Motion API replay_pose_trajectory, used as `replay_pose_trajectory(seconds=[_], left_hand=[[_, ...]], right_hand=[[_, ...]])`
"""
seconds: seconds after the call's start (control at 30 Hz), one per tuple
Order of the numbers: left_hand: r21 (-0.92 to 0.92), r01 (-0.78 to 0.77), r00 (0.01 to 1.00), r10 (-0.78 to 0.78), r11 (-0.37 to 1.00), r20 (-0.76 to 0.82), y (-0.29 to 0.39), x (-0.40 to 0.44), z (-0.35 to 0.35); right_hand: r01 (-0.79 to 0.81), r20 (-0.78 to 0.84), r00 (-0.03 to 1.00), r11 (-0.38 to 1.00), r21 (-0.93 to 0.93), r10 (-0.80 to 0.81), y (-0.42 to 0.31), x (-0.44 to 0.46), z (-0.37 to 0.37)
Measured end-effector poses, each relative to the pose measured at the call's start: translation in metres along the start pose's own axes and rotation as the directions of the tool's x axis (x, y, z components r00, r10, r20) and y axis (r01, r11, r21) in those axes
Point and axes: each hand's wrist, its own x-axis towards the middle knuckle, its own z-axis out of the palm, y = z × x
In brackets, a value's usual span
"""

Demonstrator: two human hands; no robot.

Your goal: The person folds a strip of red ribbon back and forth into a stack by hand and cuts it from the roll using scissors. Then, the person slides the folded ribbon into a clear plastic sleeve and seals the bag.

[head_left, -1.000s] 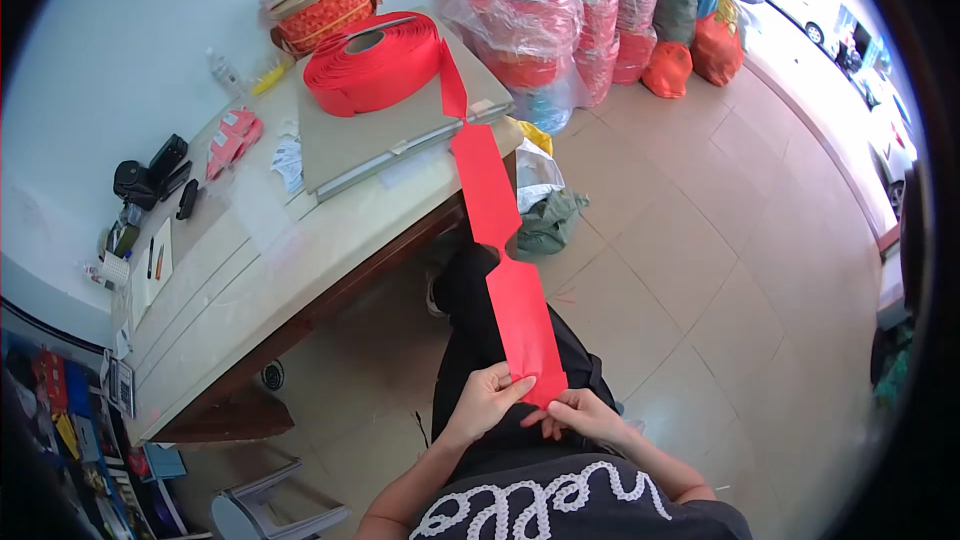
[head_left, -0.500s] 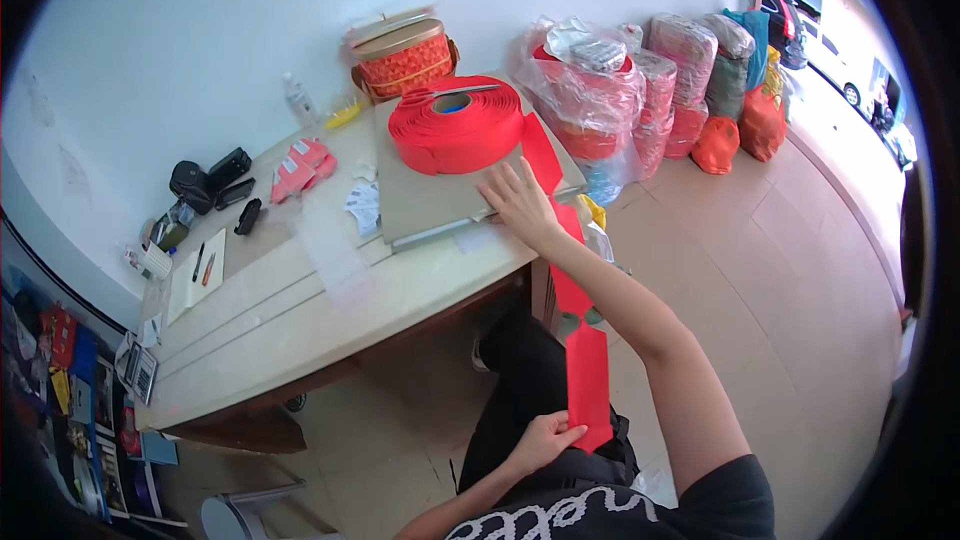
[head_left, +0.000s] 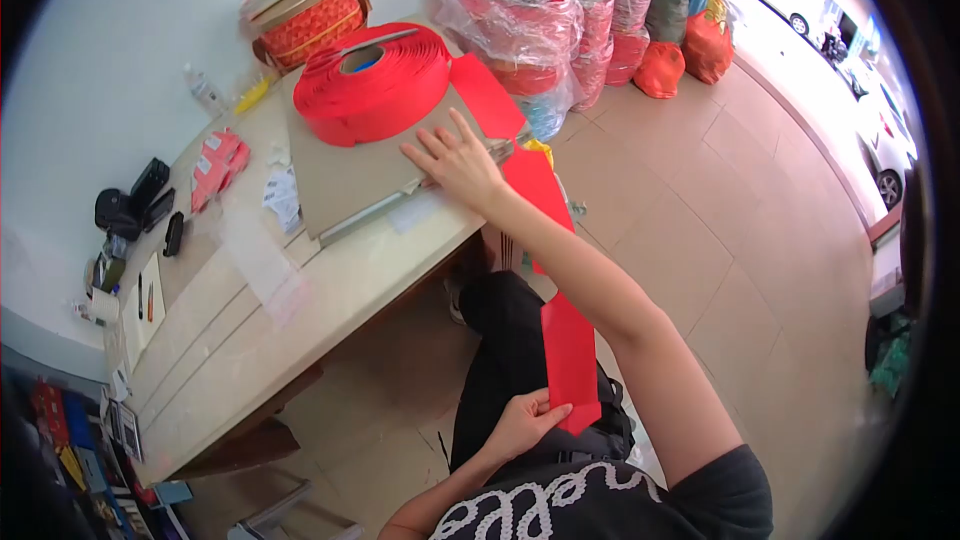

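Observation:
A large roll of red ribbon-like strip lies flat on a grey-brown board on the table. What look like scissors rest across its top. From the roll, the notched strip runs over the board's right side and hangs down past the table toward my lap. My left hand pinches the strip's lower end between thumb and fingers. On the board's front edge, my right hand lies with its fingers spread, beside the strip. My right forearm hides part of the hanging strip.
Plastic-wrapped red bundles and orange bags stand on the floor along the wall. The table also bears a red basket, pink packets, a black camera-like item and a notepad. A stool is at lower left.
My view has turned to the right, so the table and roll appear further left. My right hand stays on the board's edge, and my left hand still holds the strip's end.

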Motion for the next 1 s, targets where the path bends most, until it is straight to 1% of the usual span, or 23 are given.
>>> replay_pose_trajectory(seconds=[0.07,0.17,0.2,0.27,0.37,0.4,0.43,0.47,0.5,0.53,0.57,0.6,0.63,0.67,0.7,0.73,0.77,0.8,0.83,0.87,0.9,0.97,1.0], left_hand=[[-0.021,0.013,1.0,-0.013,1.0,-0.005,-0.002,0.002,0.0],[0.111,0.13,0.992,-0.128,0.985,-0.019,0.013,0.001,0.001],[0.056,0.096,0.995,-0.095,0.994,-0.025,0.014,0.003,0.002],[-0.066,0.032,0.998,-0.035,0.997,-0.05,0.009,0.001,0.008],[0.04,-0.001,0.993,0.006,0.999,-0.116,0.006,-0.004,0.009],[0.011,-0.013,0.992,0.015,1.0,-0.127,0.007,-0.007,0.009],[0.061,0.012,0.984,-0.001,0.998,-0.18,0.004,-0.007,0.009],[0.075,-0.028,0.978,0.043,0.997,-0.206,-0.002,-0.008,0.008],[0.079,-0.063,0.969,0.08,0.995,-0.235,-0.009,-0.01,0.01],[0.114,0.008,0.971,0.019,0.993,-0.239,-0.007,-0.012,0.011],[0.044,-0.029,0.972,0.039,0.999,-0.232,-0.002,-0.015,0.015],[0.017,-0.093,0.973,0.095,0.996,-0.21,-0.009,-0.016,0.015],[-0.045,-0.124,0.973,0.112,0.991,-0.202,-0.014,-0.018,0.016],[-0.051,-0.149,0.969,0.135,0.988,-0.207,-0.017,-0.021,0.018],[-0.049,-0.179,0.963,0.165,0.983,-0.211,-0.017,-0.022,0.019],[-0.045,-0.193,0.961,0.18,0.98,-0.21,-0.015,-0.022,0.021],[-0.039,-0.21,0.958,0.197,0.977,-0.209,-0.013,-0.021,0.025],[-0.028,-0.22,0.956,0.21,0.975,-0.204,-0.011,-0.022,0.027],[-0.033,-0.234,0.955,0.224,0.972,-0.196,-0.01,-0.021,0.029],[-0.039,-0.245,0.954,0.234,0.969,-0.187,-0.011,-0.019,0.031],[-0.047,-0.251,0.955,0.239,0.967,-0.176,-0.013,-0.019,0.034],[-0.011,-0.247,0.954,0.241,0.969,-0.18,-0.013,-0.017,0.037],[0.013,-0.248,0.952,0.246,0.969,-0.18,-0.013,-0.017,0.038]], right_hand=[[0.013,0.042,0.999,1.0,-0.004,-0.013,0.0,0.001,-0.004],[0.025,0.054,0.998,0.999,-0.021,-0.024,0.0,0.001,-0.004],[0.026,0.035,0.999,0.999,0.019,-0.027,0.0,0.001,-0.002],[0.001,0.041,0.999,1.0,-0.006,-0.001,0.0,0.003,-0.002],[-0.016,0.057,0.998,0.999,-0.033,0.018,-0.003,0.005,-0.004],[-0.021,0.074,0.997,0.999,-0.038,0.024,-0.003,0.003,-0.007],[-0.006,-0.043,0.999,1.0,0.027,0.007,0.0,0.003,-0.017],[0.011,-0.146,0.989,0.995,0.097,0.003,-0.001,-0.006,-0.025],[-0.007,-0.159,0.986,0.975,0.223,0.044,-0.002,-0.024,-0.047],[-0.021,-0.175,0.981,0.941,0.338,0.085,0.003,-0.041,-0.074],[-0.011,-0.226,0.963,0.859,0.512,0.147,0.008,-0.069,-0.101],[-0.026,-0.231,0.952,0.801,0.597,0.203,0.012,-0.102,-0.124],[-0.183,-0.076,0.948,0.725,0.664,0.308,0.008,-0.143,-0.142],[-0.33,0.069,0.915,0.637,0.696,0.398,0.003,-0.184,-0.165],[-0.432,0.195,0.865,0.489,0.758,0.462,-0.008,-0.233,-0.164],[-0.622,0.473,0.739,0.216,0.753,0.48,-0.025,-0.275,-0.173],[-0.695,0.651,0.663,-0.019,0.719,0.368,-0.044,-0.315,-0.172],[-0.74,0.806,0.551,-0.32,0.591,0.215,-0.064,-0.336,-0.185],[-0.713,0.818,0.569,-0.444,0.542,0.084,-0.083,-0.357,-0.19],[-0.671,0.795,0.607,-0.525,0.523,0.016,-0.097,-0.36,-0.195],[-0.633,0.765,0.643,-0.566,0.528,-0.005,-0.105,-0.361,-0.2],[-0.604,0.733,0.68,-0.581,0.545,-0.021,-0.109,-0.349,-0.208],[-0.597,0.742,0.67,-0.597,0.537,-0.003,-0.11,-0.348,-0.209]])
